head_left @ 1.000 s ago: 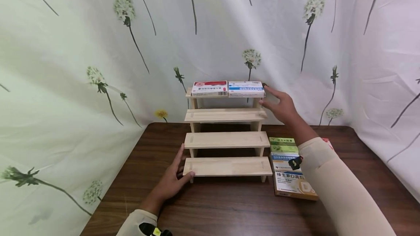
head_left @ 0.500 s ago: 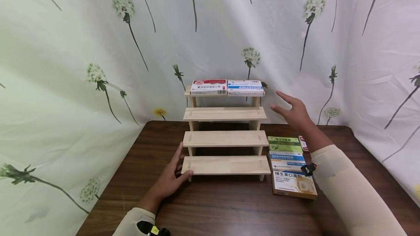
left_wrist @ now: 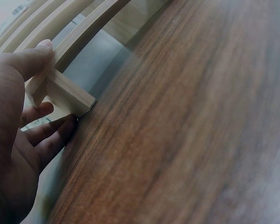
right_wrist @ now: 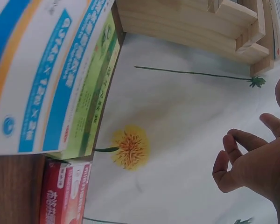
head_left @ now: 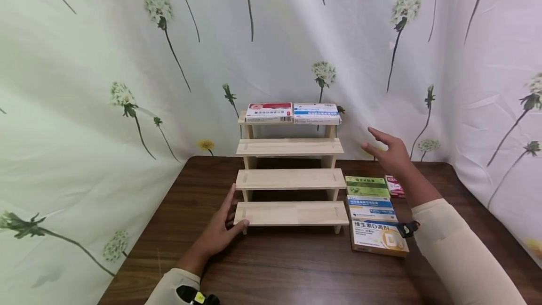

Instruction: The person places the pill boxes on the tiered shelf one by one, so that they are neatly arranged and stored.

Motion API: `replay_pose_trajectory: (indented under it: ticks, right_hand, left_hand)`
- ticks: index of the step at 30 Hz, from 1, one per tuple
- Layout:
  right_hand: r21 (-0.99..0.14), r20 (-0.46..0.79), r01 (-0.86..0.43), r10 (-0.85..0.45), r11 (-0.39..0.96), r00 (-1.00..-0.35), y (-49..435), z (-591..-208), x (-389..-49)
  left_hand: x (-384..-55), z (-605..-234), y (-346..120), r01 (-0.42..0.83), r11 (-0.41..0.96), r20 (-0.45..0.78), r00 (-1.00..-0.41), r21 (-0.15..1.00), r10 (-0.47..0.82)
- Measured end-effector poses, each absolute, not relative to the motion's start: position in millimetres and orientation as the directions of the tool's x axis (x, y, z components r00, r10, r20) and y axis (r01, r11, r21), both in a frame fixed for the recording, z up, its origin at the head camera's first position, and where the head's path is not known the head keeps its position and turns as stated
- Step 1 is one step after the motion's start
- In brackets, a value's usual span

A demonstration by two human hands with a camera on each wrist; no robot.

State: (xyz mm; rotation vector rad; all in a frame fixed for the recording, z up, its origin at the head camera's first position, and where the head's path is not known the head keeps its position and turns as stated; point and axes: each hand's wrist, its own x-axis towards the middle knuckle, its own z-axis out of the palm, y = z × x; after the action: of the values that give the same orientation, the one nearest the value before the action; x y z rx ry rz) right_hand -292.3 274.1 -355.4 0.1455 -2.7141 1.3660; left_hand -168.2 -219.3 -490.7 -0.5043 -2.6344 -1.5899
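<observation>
A four-tier wooden step rack (head_left: 290, 179) stands on the table. My left hand (head_left: 217, 232) holds its lowest step at the left end; in the left wrist view the thumb (left_wrist: 35, 58) lies over the board, with fingers below by the leg. On the top tier lie a red-and-white medicine box (head_left: 269, 113) and a blue-and-white medicine box (head_left: 316, 114), side by side. My right hand (head_left: 390, 156) hovers to the right of the rack, holding nothing, thumb and index finger apart. Loosely bent fingers show in the right wrist view.
Right of the rack, a green box (head_left: 366, 186), a blue-and-white box (head_left: 371, 207) and a white-and-orange box (head_left: 378, 237) form a row. A pink-red box (head_left: 394, 186) lies beside the green one. A dandelion-print curtain (head_left: 279, 60) closes off the back.
My right hand has left the blue-and-white box on the top tier and moved right and slightly down. The left hand stays at the lowest step.
</observation>
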Motion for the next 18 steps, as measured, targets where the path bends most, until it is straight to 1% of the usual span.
replay_pose_trajectory:
  ticks: [8, 18]
  right_hand:
    - [-0.815, 0.138, -0.124, -0.019, 0.567, -0.99, 288, -362, -284]
    - [-0.825, 0.083, -0.059, 0.018, 0.562, -0.996, 305, -376, -270]
  left_hand:
    - [-168, -490, -219, 0.268, 0.441, 0.168, -0.953, 0.857, 0.252]
    - [-168, -489, -219, 0.261, 0.449, 0.158, -0.954, 0.854, 0.254]
